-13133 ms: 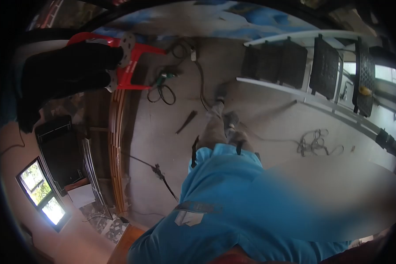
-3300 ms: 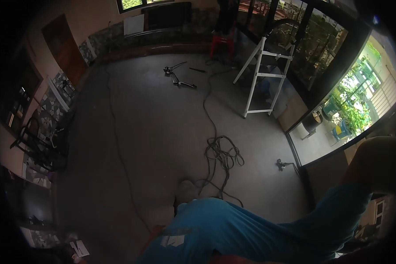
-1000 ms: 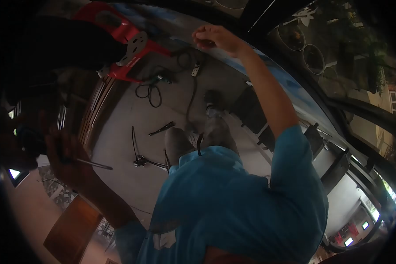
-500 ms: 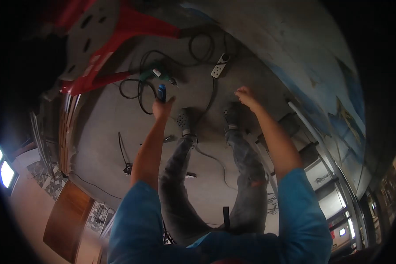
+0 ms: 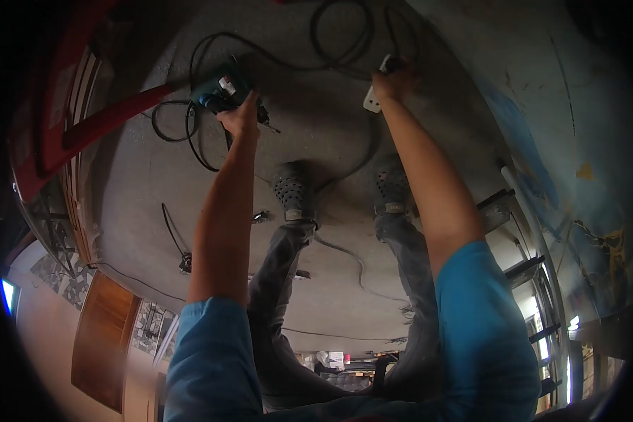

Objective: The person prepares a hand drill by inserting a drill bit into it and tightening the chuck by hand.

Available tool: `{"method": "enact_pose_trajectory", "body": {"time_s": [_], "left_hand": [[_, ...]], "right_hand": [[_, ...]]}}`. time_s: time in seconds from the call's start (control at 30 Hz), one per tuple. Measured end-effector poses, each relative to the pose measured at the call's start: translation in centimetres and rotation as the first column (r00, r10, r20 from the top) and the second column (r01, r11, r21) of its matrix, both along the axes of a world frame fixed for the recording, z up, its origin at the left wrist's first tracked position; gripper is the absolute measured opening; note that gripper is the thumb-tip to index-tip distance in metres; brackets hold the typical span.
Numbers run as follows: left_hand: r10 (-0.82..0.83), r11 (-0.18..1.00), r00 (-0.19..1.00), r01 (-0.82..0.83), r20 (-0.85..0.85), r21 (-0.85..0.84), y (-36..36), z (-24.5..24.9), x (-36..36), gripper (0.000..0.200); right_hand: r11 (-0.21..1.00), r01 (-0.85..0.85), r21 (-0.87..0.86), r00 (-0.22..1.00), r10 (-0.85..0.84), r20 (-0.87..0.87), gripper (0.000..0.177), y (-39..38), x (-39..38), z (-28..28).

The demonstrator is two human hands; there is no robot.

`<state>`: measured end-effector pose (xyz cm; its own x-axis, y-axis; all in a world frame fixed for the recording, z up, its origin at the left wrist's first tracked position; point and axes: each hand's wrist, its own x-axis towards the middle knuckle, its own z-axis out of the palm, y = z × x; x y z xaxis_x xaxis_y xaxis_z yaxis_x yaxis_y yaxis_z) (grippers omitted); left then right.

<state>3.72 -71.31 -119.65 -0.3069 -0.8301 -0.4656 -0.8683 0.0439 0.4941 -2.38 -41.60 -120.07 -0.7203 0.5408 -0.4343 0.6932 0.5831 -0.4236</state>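
Observation:
My left hand (image 5: 240, 121) is closed around a blue-and-black tool handle (image 5: 214, 103), which overlaps the green power drill (image 5: 225, 83) lying on the floor. The drill's bit end points right, past my fingers. On the other side, my right hand (image 5: 395, 84) reaches down over the white power strip (image 5: 372, 100), its fingers closed at the black plug (image 5: 389, 65) in the strip's far end. My hand hides part of the strip, and the fingers are slightly blurred.
Black cable (image 5: 316, 35) loops across the floor beyond my hands. A red metal stand leg (image 5: 119, 119) slants in from the left. My shoes (image 5: 293, 190) stand between my arms. A ladder-like metal frame (image 5: 541, 267) and a large pale painted surface (image 5: 527, 119) lie to the right.
My left hand has moved forward to the drill, tilting the blue handle leftward. My right hand has reached forward from above the floor onto the power strip and plug. The view has shifted too.

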Motion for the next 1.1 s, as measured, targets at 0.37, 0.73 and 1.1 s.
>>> {"method": "enact_pose_trajectory", "body": {"time_s": [0.37,0.73,1.1], "left_hand": [[-0.293,0.612,0.952,0.119,0.085,0.782,1.2,29.7,14.5,0.024],[-0.002,0.293,0.923,0.369,-0.385,0.882,1.7,70.8,32.4,0.064],[0.34,-0.681,0.529,0.709,-0.778,0.184,3.9,92.2,48.7,0.077]], "right_hand": [[0.924,-0.204,-0.324,0.95,0.107,-0.294,0.058,3.1,12.2,19.5],[0.924,-0.1,-0.369,0.868,-0.1,-0.486,0.046,4.8,32.6,45.2],[0.833,0.154,-0.532,0.607,-0.504,-0.614,0.039,7.2,65.9,68.2]]}}
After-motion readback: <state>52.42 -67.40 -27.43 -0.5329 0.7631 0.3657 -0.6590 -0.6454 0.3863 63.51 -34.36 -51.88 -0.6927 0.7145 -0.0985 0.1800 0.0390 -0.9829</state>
